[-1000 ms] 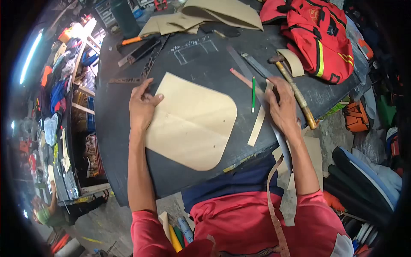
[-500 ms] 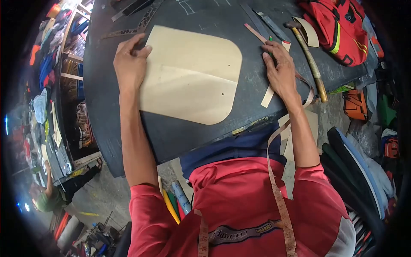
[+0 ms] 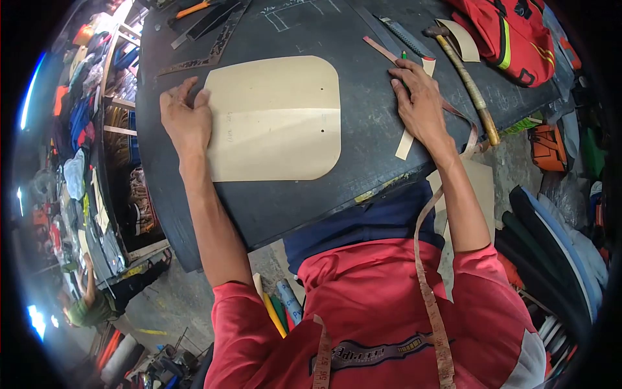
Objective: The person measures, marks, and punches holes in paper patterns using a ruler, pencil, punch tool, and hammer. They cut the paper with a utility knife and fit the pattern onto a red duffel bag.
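Observation:
A cream-coloured card panel (image 3: 272, 146) with rounded right corners, a crease across its middle and two small holes lies flat on the dark tabletop (image 3: 285, 217). My left hand (image 3: 186, 120) is at the panel's left edge, thumb and fingers apart, the thumb beside the edge. To the right, away from the panel, my right hand (image 3: 420, 104) rests open with fingers spread. Under and beside it are a pale strip (image 3: 405, 145) and a green-tipped stick (image 3: 403, 56), partly hidden by the fingers. A tape measure (image 3: 422, 259) hangs round my neck.
A hammer (image 3: 473, 94) lies right of my right hand, near a red bag (image 3: 512, 39). At the back are a metal square (image 3: 217, 52), a ribbed tool (image 3: 405, 35) and chalk lines. Another person (image 3: 97, 301) is at the lower left, beside cluttered shelves.
The card panel has turned anticlockwise and now lies straighter, with faint writing showing near its left side. My left hand has shifted slightly left and down; the view has turned a little.

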The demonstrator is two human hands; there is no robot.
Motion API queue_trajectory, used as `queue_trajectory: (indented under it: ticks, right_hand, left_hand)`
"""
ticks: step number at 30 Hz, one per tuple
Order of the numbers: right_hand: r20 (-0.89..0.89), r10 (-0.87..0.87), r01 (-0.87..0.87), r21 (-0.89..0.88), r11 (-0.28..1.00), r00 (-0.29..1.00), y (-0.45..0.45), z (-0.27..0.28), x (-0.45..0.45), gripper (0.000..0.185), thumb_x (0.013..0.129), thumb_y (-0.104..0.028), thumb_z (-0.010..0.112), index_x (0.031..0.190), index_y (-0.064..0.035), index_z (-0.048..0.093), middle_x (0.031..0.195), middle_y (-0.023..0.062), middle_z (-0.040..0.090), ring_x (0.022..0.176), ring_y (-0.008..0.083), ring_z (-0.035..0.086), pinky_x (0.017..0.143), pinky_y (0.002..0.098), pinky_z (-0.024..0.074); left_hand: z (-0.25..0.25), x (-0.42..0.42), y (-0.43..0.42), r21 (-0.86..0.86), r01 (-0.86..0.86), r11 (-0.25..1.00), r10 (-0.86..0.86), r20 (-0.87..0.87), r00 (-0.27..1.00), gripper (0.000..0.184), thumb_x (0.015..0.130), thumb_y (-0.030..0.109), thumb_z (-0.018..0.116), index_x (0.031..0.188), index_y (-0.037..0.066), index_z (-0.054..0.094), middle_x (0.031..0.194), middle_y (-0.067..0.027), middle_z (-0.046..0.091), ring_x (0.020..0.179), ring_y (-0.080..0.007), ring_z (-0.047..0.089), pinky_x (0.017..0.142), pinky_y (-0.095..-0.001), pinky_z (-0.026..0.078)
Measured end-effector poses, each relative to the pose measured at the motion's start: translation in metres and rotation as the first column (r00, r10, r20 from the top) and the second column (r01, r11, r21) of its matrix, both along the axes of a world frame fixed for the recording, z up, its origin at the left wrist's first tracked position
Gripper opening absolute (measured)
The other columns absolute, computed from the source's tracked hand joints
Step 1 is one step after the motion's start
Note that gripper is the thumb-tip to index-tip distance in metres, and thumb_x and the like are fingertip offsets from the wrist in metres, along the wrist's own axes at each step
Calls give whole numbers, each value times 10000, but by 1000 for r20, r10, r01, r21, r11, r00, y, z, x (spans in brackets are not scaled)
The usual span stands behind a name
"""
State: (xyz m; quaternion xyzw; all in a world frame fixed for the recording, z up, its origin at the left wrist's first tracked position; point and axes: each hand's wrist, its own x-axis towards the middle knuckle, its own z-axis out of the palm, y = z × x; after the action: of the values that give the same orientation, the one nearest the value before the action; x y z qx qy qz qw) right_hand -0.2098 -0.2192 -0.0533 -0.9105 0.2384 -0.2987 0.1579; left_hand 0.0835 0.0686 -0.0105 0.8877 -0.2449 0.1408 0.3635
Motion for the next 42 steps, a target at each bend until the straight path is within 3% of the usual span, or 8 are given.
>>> queue_trajectory:
  ticks: [2, 7, 14, 22, 31, 37, 39, 42]
  right_hand:
    - [1, -1, 1, -8, 1000, 1000, 0, 0, 0, 242, 1032, -151, 622, 1224, -57, 733, 1389, 123, 665, 1273, 346, 626, 1093, 445, 442]
    - [58, 12, -10, -35, 999, 998, -2, 1, 0, 234, 1035, -145, 622, 1220, -51, 731, 1381, 121, 668, 1319, 341, 605, 1112, 461, 430]
    - [101, -6, 18, -121, 993, 995, -4, 2, 0, 225, 1039, -143, 623, 1221, -64, 730, 1333, 120, 694, 1393, 360, 559, 1176, 496, 372]
    - [134, 22, -13, -71, 997, 991, 5, 21, -3, 265, 995, -124, 688, 1253, -71, 715, 1299, 148, 701, 1402, 388, 549, 1195, 492, 362]
    - [264, 107, -117, 25, 993, 959, -22, 44, 81, 238, 979, -111, 669, 1177, 15, 705, 1178, 210, 713, 1155, 417, 646, 1055, 474, 492]
    - [53, -34, 44, -216, 975, 998, -137, -10, 194, 309, 1001, -236, 635, 1189, -5, 718, 1213, 242, 706, 1193, 428, 637, 1049, 498, 492]
    - [-82, -91, 55, -372, 927, 992, -156, -10, 209, 269, 998, -185, 654, 1166, 18, 704, 1110, 214, 749, 1012, 385, 723, 898, 499, 576]
    - [-75, -189, 158, -299, 941, 979, -144, 1, 218, 266, 1002, -260, 571, 1063, -62, 737, 1098, 240, 745, 1064, 449, 695, 921, 598, 534]
  left_hand:
    - [-1, -4, -7, -116, 161, 980, -161, 14, 987, 367, 893, 173, 806, 1247, 81, 785, 1165, -116, 654, 1035, -258, 674, 922, -362, 540]
    - [16, -25, -16, 93, 307, 947, -298, -102, 949, 610, 850, 497, 849, 1330, 131, 763, 1574, -165, 510, 1455, -387, 487, 1186, -498, 433]
    - [13, -20, -8, 257, 348, 902, -340, -76, 937, 693, 847, 578, 827, 1379, 144, 736, 1644, -172, 444, 1501, -393, 432, 1236, -500, 368]
    - [10, -18, -6, 313, 67, 947, -58, -38, 998, 806, 885, 655, 746, 1479, 120, 637, 1590, -316, 450, 1447, -485, 480, 1203, -539, 393]
    - [-9, -34, -29, 379, 222, 898, -270, 78, 960, 790, 872, 616, 772, 1426, 65, 654, 1536, -251, 555, 1475, -459, 441, 1230, -596, 299]
    - [-21, -15, -45, 348, 457, 819, -508, 66, 859, 755, 879, 625, 763, 1424, 109, 673, 1558, -145, 577, 1523, -369, 433, 1277, -605, 227]
    - [-28, -7, -44, 345, 498, 796, -551, 72, 831, 735, 887, 621, 756, 1416, 115, 683, 1553, -128, 590, 1526, -347, 440, 1282, -598, 223]
    - [-33, -2, -43, 293, 524, 800, -571, 105, 814, 699, 904, 602, 747, 1402, 116, 695, 1559, -118, 589, 1548, -324, 417, 1294, -588, 205]
